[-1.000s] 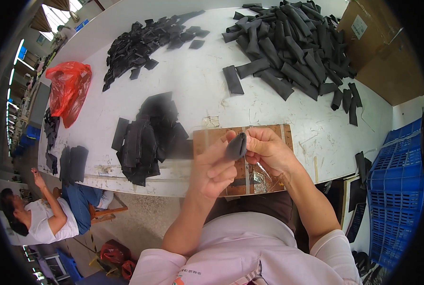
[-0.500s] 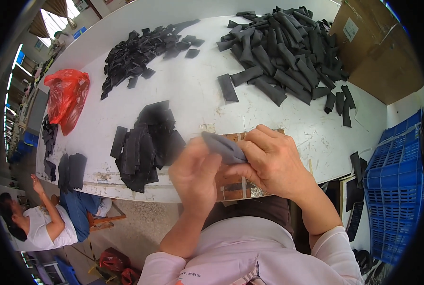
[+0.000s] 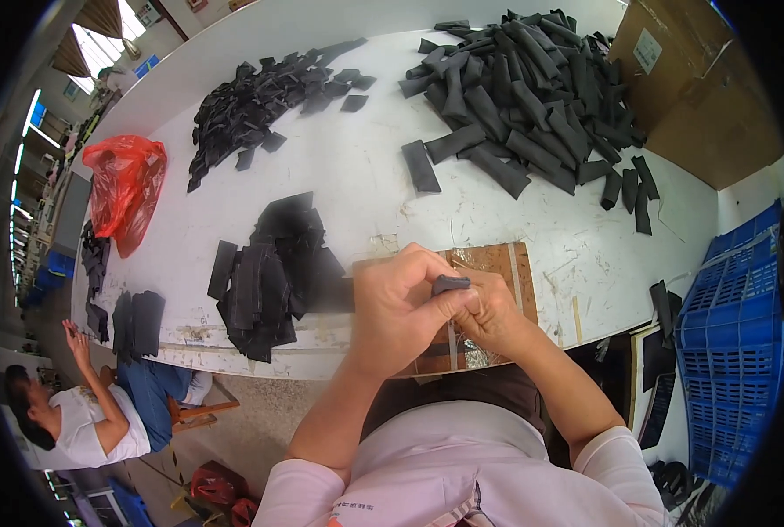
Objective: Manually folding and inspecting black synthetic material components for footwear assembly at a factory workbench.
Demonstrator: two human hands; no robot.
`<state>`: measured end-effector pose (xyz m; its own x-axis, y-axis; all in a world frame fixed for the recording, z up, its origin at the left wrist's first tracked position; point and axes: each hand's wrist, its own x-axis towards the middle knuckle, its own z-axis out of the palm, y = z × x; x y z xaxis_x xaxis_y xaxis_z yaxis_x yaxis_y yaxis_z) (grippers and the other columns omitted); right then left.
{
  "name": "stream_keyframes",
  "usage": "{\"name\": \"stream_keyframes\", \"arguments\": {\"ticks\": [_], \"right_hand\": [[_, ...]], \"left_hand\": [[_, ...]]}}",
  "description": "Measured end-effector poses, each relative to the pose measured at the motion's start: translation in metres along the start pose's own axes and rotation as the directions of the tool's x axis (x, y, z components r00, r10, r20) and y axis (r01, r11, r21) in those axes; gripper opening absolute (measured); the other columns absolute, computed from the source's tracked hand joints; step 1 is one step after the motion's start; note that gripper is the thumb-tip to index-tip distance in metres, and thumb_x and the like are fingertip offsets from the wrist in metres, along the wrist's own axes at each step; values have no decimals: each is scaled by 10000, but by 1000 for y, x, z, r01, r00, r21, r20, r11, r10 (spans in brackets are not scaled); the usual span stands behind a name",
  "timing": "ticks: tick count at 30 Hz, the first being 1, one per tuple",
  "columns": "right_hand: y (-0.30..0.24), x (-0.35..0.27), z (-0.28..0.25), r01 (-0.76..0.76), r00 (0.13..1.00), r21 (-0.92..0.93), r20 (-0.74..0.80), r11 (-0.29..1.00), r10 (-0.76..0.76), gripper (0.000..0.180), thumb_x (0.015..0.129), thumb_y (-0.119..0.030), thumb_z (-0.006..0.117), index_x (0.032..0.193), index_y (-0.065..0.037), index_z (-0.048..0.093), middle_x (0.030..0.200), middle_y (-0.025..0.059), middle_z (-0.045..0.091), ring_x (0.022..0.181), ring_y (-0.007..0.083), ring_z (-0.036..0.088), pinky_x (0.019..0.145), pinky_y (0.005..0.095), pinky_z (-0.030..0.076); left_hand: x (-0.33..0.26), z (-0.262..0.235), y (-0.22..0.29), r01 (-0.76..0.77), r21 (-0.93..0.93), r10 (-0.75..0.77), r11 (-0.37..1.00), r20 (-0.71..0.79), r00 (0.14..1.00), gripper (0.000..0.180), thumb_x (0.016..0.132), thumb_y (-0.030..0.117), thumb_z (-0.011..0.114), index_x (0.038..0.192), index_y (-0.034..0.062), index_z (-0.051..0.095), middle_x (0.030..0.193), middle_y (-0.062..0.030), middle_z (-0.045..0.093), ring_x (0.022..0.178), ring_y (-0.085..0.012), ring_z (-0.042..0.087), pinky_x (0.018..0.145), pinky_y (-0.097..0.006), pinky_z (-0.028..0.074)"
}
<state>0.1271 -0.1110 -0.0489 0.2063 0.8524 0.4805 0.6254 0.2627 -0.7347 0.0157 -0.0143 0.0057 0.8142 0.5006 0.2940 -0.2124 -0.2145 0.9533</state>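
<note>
Both my hands meet over a brown board (image 3: 508, 263) at the table's near edge. Between them is a dark grey fabric piece (image 3: 450, 284), mostly hidden by the fingers, its end showing above my left thumb. My left hand (image 3: 401, 307) is closed round it. My right hand (image 3: 494, 318) grips the same piece from the other side, its fingers curled. To the left of my hands lies a stack of flat black fabric pieces (image 3: 260, 281). Farther off at the right is a big heap of dark grey fabric tubes (image 3: 523, 97).
Small black pieces (image 3: 260, 101) lie heaped at the far left, near a red plastic bag (image 3: 126, 189). A cardboard box (image 3: 695, 88) stands at the back right, above a blue plastic crate (image 3: 730, 351). Another person (image 3: 75, 404) sits at the left beyond the table.
My hands have come together round the fabric piece, which showed at more length before and is now largely covered. My left hand has moved right.
</note>
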Motion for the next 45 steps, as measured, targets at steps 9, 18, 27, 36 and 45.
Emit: {"name": "stream_keyframes", "arguments": {"ticks": [9, 18, 27, 36, 45], "right_hand": [[-28, 20, -23, -49, 994, -213, 84, 976, 69, 222, 716, -187, 645, 669, -8, 522, 657, 123, 523, 588, 273, 527, 499, 368, 427], [-15, 11, -8, -15, 994, -237, 104, 971, 41, 213, 769, -171, 600, 648, -34, 491, 562, 82, 432, 542, 263, 472, 450, 365, 358], [-13, 11, -8, 20, 993, -214, 119, 977, 6, 205, 735, -110, 594, 598, -23, 468, 567, 111, 481, 502, 278, 495, 424, 365, 394], [-15, 86, -68, -92, 955, 729, -128, 679, 267, 429, 918, -366, 367, 807, -1, 565, 556, 19, 473, 510, 100, 434, 472, 218, 342], [17, -36, -22, -574, 634, 600, -104, 557, 766, 480, 895, -433, 387, 800, 6, 557, 585, 23, 482, 504, 87, 444, 469, 206, 369]], "left_hand": [[-8, 13, 10, -166, -447, 43, 879, -271, 962, 152, 841, 156, 553, 895, 14, 552, 830, -116, 586, 791, -194, 530, 727, -312, 438], [-19, 1, 1, -139, -663, -114, 736, -323, 940, 132, 828, 169, 565, 847, 38, 570, 837, -63, 556, 837, -201, 487, 807, -352, 385], [-19, -4, -9, -191, -532, -17, 825, -360, 933, 123, 834, 93, 561, 873, -22, 575, 863, -113, 585, 798, -163, 537, 742, -278, 415], [39, -77, -101, 324, 849, 314, 417, -469, 826, 352, 732, 127, 624, 1013, -34, 488, 987, -143, 544, 903, -249, 513, 733, -356, 419], [80, -157, -166, 530, 836, -31, -143, -539, 842, 150, 707, 77, 563, 825, -16, 548, 861, -178, 561, 830, -315, 531, 707, -399, 427]]}}
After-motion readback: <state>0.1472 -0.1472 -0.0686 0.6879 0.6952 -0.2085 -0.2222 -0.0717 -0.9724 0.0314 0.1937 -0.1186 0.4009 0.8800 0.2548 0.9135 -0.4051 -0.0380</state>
